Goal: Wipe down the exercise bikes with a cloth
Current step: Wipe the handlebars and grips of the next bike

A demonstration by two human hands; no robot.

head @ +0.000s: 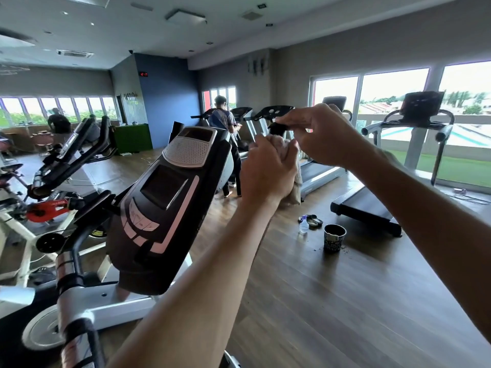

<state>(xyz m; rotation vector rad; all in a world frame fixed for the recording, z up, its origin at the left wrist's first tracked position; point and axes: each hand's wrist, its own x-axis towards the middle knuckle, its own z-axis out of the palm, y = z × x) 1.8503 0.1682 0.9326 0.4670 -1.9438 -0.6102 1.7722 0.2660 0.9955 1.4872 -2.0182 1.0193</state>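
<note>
Gripping a bunched beige cloth, the left hand is raised at chest height, fingers curled round the fabric, a loose tail hanging below the fist. Right hand sits just beside and slightly above it, thumb and fingers pinching a small black part, which looks like a spray-bottle head aimed into the cloth; the bottle body is hidden behind the hands, so cannot confirm.

Key relation: exercise bike console lies to the left of and below the cloth hand, long axis tilted from lower left to upper right. Left hand is the nearer one to it; a short sweep leftward and down would land the cloth on the panel.

Console: glossy black plastic, silver trim, perforated grey speaker grille, dark screen, pale buttons. Handlebar below has chrome and black grip sections.

Floor: wood-look planks. On it, a patterned cup and a small clear bottle. Beyond: treadmills, spin bikes, a person standing at a distance.
</note>
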